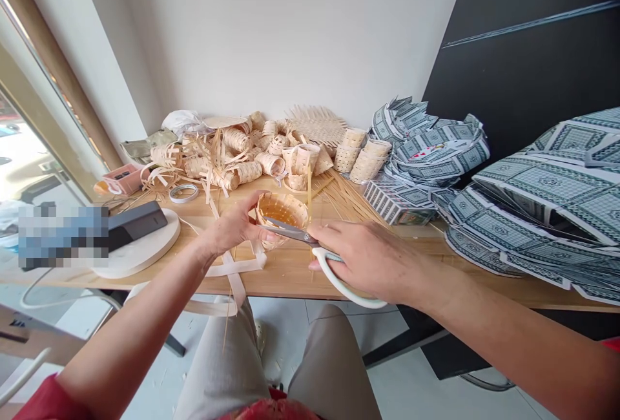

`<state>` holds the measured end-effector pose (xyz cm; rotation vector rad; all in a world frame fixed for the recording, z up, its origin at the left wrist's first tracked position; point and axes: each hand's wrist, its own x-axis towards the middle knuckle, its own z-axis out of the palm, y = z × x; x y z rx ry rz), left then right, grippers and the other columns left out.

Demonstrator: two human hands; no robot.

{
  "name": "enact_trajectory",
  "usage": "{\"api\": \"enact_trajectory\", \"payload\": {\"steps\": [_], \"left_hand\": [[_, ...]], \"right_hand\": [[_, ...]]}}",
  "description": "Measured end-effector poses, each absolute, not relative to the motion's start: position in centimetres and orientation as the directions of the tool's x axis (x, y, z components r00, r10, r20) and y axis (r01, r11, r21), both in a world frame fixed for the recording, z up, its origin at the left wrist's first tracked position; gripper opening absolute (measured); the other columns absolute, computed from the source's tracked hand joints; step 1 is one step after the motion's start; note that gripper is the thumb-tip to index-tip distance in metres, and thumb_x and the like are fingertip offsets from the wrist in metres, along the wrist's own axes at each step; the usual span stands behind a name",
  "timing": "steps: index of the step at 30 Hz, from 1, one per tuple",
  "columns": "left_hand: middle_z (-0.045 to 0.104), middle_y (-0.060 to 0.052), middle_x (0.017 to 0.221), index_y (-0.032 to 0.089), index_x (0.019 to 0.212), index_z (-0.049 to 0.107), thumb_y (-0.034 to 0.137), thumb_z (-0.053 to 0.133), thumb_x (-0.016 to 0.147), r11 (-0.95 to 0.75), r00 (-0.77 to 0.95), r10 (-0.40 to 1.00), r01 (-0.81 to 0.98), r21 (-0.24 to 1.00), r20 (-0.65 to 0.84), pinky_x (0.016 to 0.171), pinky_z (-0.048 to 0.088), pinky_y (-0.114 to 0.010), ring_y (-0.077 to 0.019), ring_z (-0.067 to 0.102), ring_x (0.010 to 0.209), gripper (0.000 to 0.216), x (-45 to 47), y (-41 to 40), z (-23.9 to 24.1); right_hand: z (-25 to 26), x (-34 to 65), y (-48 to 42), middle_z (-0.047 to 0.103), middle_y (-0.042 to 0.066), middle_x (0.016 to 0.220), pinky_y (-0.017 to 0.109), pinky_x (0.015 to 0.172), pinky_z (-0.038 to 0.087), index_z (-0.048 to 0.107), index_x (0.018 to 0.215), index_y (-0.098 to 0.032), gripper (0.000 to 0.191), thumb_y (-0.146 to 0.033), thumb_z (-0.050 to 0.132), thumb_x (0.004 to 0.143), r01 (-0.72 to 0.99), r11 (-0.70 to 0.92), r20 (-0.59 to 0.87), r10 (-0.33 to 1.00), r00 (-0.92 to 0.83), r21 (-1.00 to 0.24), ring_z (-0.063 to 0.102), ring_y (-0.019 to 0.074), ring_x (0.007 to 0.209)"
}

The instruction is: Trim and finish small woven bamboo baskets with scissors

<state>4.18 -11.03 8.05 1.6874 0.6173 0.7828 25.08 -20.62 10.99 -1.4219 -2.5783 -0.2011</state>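
Note:
A small woven basket (281, 210) of pale wood strips, its inside amber, is held tilted over the table's front part. My left hand (238, 221) grips it by its left side, fingers curled round the wall. In my right hand (361, 255) is a pair of scissors (334, 273) with white handles. Their grey blades point left and lie across the basket's near rim; whether they touch a strip I cannot tell. A thin yellowish strip stands up at the basket's right side. Pale ribbon-like strips (237, 271) hang below my left hand over the table edge.
Behind lies a heap of woven tubes and strips (237, 148), with stacked small baskets (368, 161) to its right. Folded playing-card structures (547, 194) fill the table's right. At left are a tape roll (183, 193), a white round board (145, 255) bearing a dark device, and a pink box (123, 179).

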Motion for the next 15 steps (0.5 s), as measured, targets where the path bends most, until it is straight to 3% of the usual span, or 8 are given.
{"api": "enact_trajectory", "payload": {"steps": [5, 15], "left_hand": [[0.063, -0.005, 0.102, 0.017, 0.108, 0.053, 0.027, 0.082, 0.053, -0.253, 0.663, 0.723, -0.004, 0.967, 0.192, 0.077, 0.046, -0.029, -0.0216, 0.058, 0.094, 0.063, 3.99, -10.92, 7.84], [0.063, -0.004, 0.095, 0.017, 0.1, 0.053, 0.029, 0.082, 0.054, -0.282, 0.654, 0.733, 0.039, 0.959, 0.189, 0.075, 0.047, -0.029, -0.0208, 0.059, 0.088, 0.055, 3.94, -10.98, 7.95]], "right_hand": [[11.02, 24.91, -20.67, 0.064, 0.003, 0.076, 0.026, 0.055, 0.032, 0.058, 0.088, -0.016, 0.012, -0.025, 0.06, 0.081, 0.844, 0.536, 0.23, 0.818, -0.527, 0.03, 0.06, 0.0177, 0.067], [11.13, 24.76, -20.76, 0.064, 0.004, 0.081, 0.028, 0.058, 0.033, 0.057, 0.094, -0.017, 0.014, -0.025, 0.056, 0.083, 0.86, 0.507, 0.198, 0.839, -0.506, 0.051, 0.06, 0.0191, 0.072]]}}
